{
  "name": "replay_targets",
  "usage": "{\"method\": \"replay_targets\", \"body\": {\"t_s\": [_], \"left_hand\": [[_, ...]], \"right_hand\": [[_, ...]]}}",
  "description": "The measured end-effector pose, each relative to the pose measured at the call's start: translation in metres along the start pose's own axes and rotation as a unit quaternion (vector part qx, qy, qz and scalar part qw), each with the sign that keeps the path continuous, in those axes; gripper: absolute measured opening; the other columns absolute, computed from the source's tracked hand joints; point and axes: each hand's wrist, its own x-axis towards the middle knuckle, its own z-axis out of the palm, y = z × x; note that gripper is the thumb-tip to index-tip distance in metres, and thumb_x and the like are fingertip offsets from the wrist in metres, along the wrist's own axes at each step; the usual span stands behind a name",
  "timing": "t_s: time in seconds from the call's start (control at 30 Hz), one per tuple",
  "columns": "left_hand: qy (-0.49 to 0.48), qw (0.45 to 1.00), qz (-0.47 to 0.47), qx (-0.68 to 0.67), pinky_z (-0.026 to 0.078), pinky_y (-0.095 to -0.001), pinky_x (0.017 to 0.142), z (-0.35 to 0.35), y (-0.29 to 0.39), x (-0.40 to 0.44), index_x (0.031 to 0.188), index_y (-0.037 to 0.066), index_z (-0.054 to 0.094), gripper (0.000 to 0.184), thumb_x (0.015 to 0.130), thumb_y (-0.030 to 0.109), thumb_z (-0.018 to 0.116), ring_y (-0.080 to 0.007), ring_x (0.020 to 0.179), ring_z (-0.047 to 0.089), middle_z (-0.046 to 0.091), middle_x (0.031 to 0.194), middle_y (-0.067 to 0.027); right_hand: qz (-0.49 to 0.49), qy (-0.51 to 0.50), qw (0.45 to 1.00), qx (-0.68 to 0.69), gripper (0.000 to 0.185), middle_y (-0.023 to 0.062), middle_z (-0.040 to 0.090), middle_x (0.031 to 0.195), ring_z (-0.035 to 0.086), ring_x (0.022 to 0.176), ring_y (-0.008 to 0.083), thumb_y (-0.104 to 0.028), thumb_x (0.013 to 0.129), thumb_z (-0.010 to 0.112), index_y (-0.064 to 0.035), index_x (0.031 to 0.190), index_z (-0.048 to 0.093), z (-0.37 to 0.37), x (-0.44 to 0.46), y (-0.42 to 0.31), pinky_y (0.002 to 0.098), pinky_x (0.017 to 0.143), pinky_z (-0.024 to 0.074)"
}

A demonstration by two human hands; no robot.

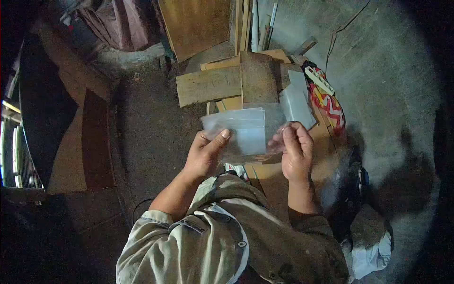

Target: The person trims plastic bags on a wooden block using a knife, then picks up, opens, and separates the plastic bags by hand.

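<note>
My left hand (207,150) pinches a whitish, folded-looking plastic sheet (243,132), its thumb on top. From the sheet's right side, a clear plastic bag (274,120) spans across to my right hand (296,150), whose thumb and fingers are closed on its edge. Both pieces are held up in front of my body, above a wooden bench. Whether the whitish piece lies inside the clear bag or against it I cannot tell. Just beyond my right hand, a pile of translucent plastic bags (295,102) lies on the bench.
Wooden boards (210,85) are stacked ahead, with a brown upright panel (259,78) among them. A white power strip (319,80) rests on a colourful patterned bag (331,109) at the right. A cable (335,35) runs along the grey wall. Cardboard (97,137) stands at the left.
</note>
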Motion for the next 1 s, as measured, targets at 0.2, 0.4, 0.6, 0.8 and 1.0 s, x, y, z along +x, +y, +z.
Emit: {"method": "replay_targets", "body": {"t_s": [0.2,0.4,0.6,0.8,1.0], "left_hand": [[0.082,0.996,0.006,0.021,0.044,-0.0290,0.067,-0.020,-0.007,0.008,0.088,0.005,0.062,0.024,0.089,0.029,0.062,-0.0106,0.075,0.054,0.059,0.083,-0.0006],[0.123,0.991,0.057,-0.012,0.049,-0.0325,0.070,-0.024,0.005,0.018,0.094,0.004,0.061,0.021,0.090,0.025,0.060,-0.0150,0.076,0.058,0.060,0.084,-0.0030],[0.111,0.988,0.097,-0.042,0.043,-0.0287,0.065,-0.023,0.010,0.027,0.093,0.003,0.063,0.022,0.090,0.024,0.060,-0.0121,0.073,0.054,0.060,0.084,-0.0021],[0.035,0.998,0.042,-0.028,0.046,-0.0284,0.072,-0.006,0.009,0.024,0.097,0.002,0.062,0.021,0.092,0.022,0.058,-0.0126,0.080,0.057,0.063,0.090,-0.0031],[-0.013,0.999,-0.004,-0.046,0.048,-0.0298,0.072,0.009,-0.003,0.018,0.098,0.002,0.061,0.022,0.092,0.023,0.057,-0.0133,0.080,0.059,0.063,0.089,-0.0042]], "right_hand": [[-0.021,0.056,0.996,0.059,0.015,0.0049,0.058,0.078,0.061,0.066,0.0129,-0.018,0.097,0.047,-0.0037,0.098,0.051,-0.013,0.001,-0.017,0.0256,0.060,0.0522],[-0.078,0.095,0.988,0.097,0.015,0.0146,0.065,0.085,0.063,0.060,0.0180,-0.017,0.097,0.044,-0.0037,0.103,0.049,-0.019,0.001,-0.041,0.0284,0.053,0.0529],[-0.070,0.056,0.991,0.096,0.016,0.0167,0.065,0.084,0.062,0.058,0.0171,-0.017,0.097,0.043,-0.0028,0.103,0.048,-0.011,-0.006,-0.063,0.0269,0.052,0.0520],[0.034,-0.046,0.998,-0.025,0.012,0.0076,0.066,0.083,0.051,0.053,0.0047,-0.018,0.096,0.047,-0.0059,0.099,0.051,0.003,-0.004,-0.045,0.0173,0.041,0.0364],[-0.155,0.049,0.934,-0.319,0.011,0.0008,0.053,0.082,0.047,0.069,0.0076,-0.009,0.096,0.046,-0.0006,0.098,0.051,0.019,0.008,0.013,0.0223,0.062,0.0398]]}}
